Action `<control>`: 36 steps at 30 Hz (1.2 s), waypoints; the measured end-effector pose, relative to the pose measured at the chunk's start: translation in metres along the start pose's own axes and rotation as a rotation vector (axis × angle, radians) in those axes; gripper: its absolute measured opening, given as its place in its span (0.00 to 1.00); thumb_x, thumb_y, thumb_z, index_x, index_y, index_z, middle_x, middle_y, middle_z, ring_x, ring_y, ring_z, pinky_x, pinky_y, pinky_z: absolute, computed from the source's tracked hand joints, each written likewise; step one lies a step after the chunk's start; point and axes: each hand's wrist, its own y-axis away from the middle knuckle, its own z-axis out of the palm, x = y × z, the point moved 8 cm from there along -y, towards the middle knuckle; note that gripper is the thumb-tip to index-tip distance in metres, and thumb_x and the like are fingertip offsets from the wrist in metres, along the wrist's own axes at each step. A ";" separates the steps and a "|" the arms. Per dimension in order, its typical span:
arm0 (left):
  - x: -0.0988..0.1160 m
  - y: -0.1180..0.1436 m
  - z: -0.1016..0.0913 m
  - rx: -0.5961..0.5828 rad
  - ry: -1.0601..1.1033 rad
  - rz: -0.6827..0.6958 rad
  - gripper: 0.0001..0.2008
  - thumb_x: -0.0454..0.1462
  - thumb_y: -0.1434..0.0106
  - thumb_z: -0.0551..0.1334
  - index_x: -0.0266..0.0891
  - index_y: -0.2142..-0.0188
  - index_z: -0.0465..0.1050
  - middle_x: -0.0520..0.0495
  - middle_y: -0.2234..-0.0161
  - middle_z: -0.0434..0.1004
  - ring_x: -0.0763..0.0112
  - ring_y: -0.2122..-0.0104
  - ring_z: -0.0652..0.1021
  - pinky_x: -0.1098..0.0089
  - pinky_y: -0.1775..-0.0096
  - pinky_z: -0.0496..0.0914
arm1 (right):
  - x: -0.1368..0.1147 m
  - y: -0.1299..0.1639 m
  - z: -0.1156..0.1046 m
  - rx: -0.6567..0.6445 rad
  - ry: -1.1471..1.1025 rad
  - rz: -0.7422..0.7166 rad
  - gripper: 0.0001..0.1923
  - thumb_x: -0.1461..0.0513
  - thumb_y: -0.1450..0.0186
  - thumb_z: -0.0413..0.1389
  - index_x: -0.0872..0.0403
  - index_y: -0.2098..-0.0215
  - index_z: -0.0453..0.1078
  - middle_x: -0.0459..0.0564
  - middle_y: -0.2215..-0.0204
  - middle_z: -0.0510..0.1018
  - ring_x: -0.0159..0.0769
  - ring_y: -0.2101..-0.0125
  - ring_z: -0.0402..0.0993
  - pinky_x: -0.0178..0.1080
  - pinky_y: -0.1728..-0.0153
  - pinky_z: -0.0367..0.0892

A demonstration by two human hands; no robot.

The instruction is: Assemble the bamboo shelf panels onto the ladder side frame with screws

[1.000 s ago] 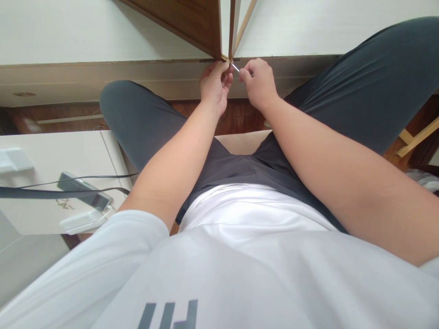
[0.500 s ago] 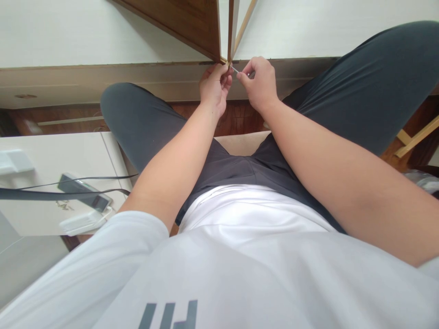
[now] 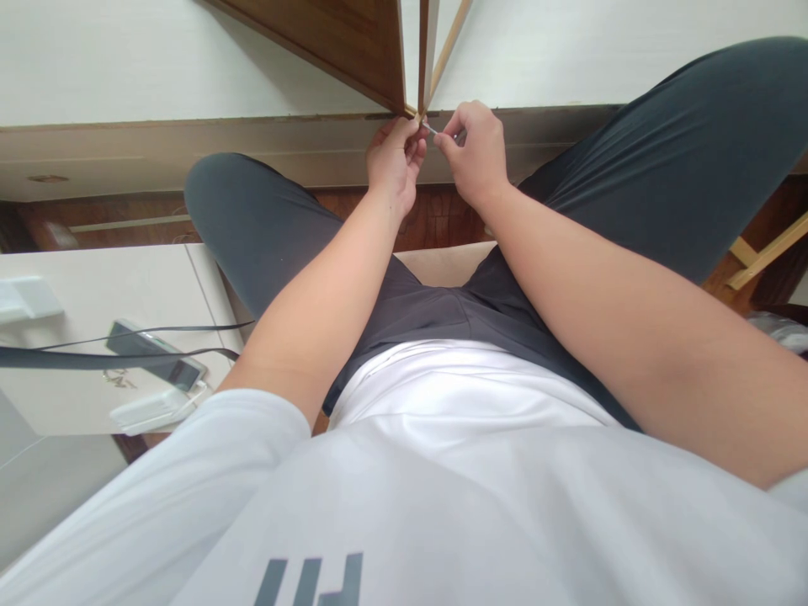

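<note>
Head view: I'm seeing both hands working at the bottom corner where two wooden door panels (image 3: pixel 353 42) are meeting, right above the pale base ledge (image 3: pixel 189 151). Left hand (image 3: pixel 392 160) is curling its fingers closed around the corner of the panel edge, bracing it. Right hand (image 3: pixel 472 151) is pinching a thin silvery pin (image 3: pixel 431 128), fingers closed on it, tip pointing at the corner joint and sitting just beside the left fingertips. Can't tell what the pin is exactly, too small.

Risks as I'm reading them:
- Pin is tiny and held only at the fingertips. Any twist and it's slipping out, likely dropping to the wood floor (image 3: pixel 435 215) between the knees where it's hard to find.
- Tip is aiming almost at the left fingers, so a slip forward is jabbing them.
- Arms are fully extended and unsupported, so tremor is making alignment with the gap poor; the pin could bend or skate along the panel and scratch the veneer.
- If the left grip is loosening, the panel could swing and pinch.

Phone (image 3: pixel 155 353) and cable on the side bench (image 3: pixel 94 278) are well apart, not a factor.
</note>
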 end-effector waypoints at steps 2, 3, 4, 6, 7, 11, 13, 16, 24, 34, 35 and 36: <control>0.001 0.000 0.000 -0.001 -0.013 0.010 0.07 0.30 0.34 0.62 0.46 0.63 0.73 0.52 0.65 0.81 0.68 0.46 0.79 0.66 0.50 0.77 | 0.002 0.000 0.001 0.000 -0.001 0.004 0.16 0.64 0.37 0.61 0.45 0.75 0.59 0.46 0.65 0.77 0.41 0.61 0.68 0.47 0.54 0.66; 0.002 0.001 0.000 -0.001 -0.017 0.016 0.08 0.29 0.35 0.62 0.44 0.66 0.72 0.52 0.65 0.81 0.69 0.47 0.80 0.67 0.49 0.76 | 0.002 0.000 0.001 0.001 -0.001 0.007 0.16 0.64 0.37 0.61 0.44 0.76 0.59 0.46 0.65 0.77 0.42 0.61 0.69 0.47 0.54 0.66; 0.003 0.002 0.000 0.001 -0.019 0.021 0.08 0.28 0.35 0.63 0.42 0.68 0.70 0.51 0.65 0.81 0.69 0.48 0.80 0.69 0.49 0.75 | 0.003 0.000 0.002 0.003 0.000 0.010 0.16 0.64 0.37 0.61 0.44 0.76 0.59 0.46 0.65 0.77 0.42 0.61 0.69 0.47 0.55 0.66; 0.003 0.003 0.001 0.011 -0.005 0.016 0.10 0.27 0.35 0.63 0.43 0.69 0.70 0.51 0.65 0.81 0.70 0.49 0.80 0.70 0.49 0.75 | 0.003 0.000 0.002 0.005 -0.003 0.016 0.17 0.64 0.37 0.61 0.44 0.76 0.58 0.46 0.66 0.77 0.43 0.61 0.70 0.48 0.55 0.66; 0.002 0.004 0.001 0.019 0.011 0.006 0.09 0.28 0.36 0.64 0.44 0.68 0.71 0.51 0.64 0.81 0.71 0.50 0.81 0.69 0.49 0.75 | 0.003 -0.001 0.002 0.004 -0.006 0.018 0.17 0.64 0.37 0.61 0.44 0.76 0.58 0.46 0.65 0.77 0.43 0.61 0.70 0.48 0.55 0.65; -0.003 0.007 -0.001 0.074 0.080 -0.063 0.10 0.31 0.35 0.64 0.51 0.59 0.74 0.53 0.61 0.83 0.67 0.48 0.81 0.65 0.51 0.77 | 0.003 -0.001 0.003 0.001 -0.004 0.024 0.16 0.64 0.36 0.60 0.45 0.76 0.58 0.48 0.65 0.77 0.43 0.60 0.70 0.48 0.54 0.65; -0.004 0.008 -0.002 0.087 0.079 -0.080 0.11 0.33 0.35 0.64 0.54 0.58 0.74 0.53 0.60 0.84 0.66 0.47 0.80 0.64 0.51 0.77 | 0.004 -0.002 0.003 0.003 -0.006 0.029 0.16 0.64 0.36 0.60 0.45 0.75 0.58 0.48 0.65 0.77 0.43 0.60 0.70 0.48 0.54 0.65; -0.002 0.007 -0.001 0.061 0.061 -0.055 0.12 0.31 0.37 0.64 0.53 0.59 0.75 0.53 0.60 0.84 0.66 0.46 0.79 0.64 0.50 0.77 | 0.007 -0.003 0.005 0.003 -0.027 0.029 0.17 0.62 0.36 0.59 0.44 0.77 0.57 0.46 0.66 0.78 0.44 0.61 0.69 0.49 0.54 0.65; 0.000 0.005 0.002 0.006 0.038 -0.021 0.09 0.30 0.35 0.62 0.49 0.62 0.74 0.53 0.64 0.82 0.67 0.45 0.79 0.65 0.51 0.78 | 0.008 -0.004 0.009 -0.018 -0.005 0.031 0.14 0.61 0.32 0.56 0.44 0.76 0.62 0.46 0.66 0.79 0.43 0.62 0.71 0.47 0.55 0.66; 0.001 0.003 0.002 -0.007 0.027 0.000 0.09 0.28 0.35 0.63 0.46 0.66 0.73 0.52 0.66 0.80 0.69 0.50 0.81 0.72 0.57 0.78 | 0.002 -0.003 0.009 -0.081 -0.033 0.060 0.17 0.63 0.29 0.53 0.46 0.77 0.67 0.45 0.72 0.79 0.39 0.66 0.72 0.43 0.58 0.66; 0.000 0.003 0.002 -0.007 0.032 -0.004 0.09 0.29 0.35 0.62 0.47 0.65 0.73 0.52 0.66 0.80 0.69 0.50 0.81 0.72 0.57 0.78 | 0.001 -0.003 0.008 -0.080 -0.032 0.060 0.17 0.63 0.29 0.53 0.47 0.77 0.67 0.45 0.72 0.79 0.39 0.67 0.72 0.43 0.58 0.66; 0.000 0.003 0.001 0.002 0.044 -0.013 0.09 0.29 0.35 0.62 0.48 0.64 0.74 0.53 0.65 0.81 0.69 0.50 0.81 0.71 0.57 0.78 | 0.001 -0.003 0.008 -0.080 -0.030 0.061 0.17 0.63 0.29 0.53 0.47 0.77 0.67 0.46 0.72 0.79 0.39 0.67 0.72 0.43 0.58 0.66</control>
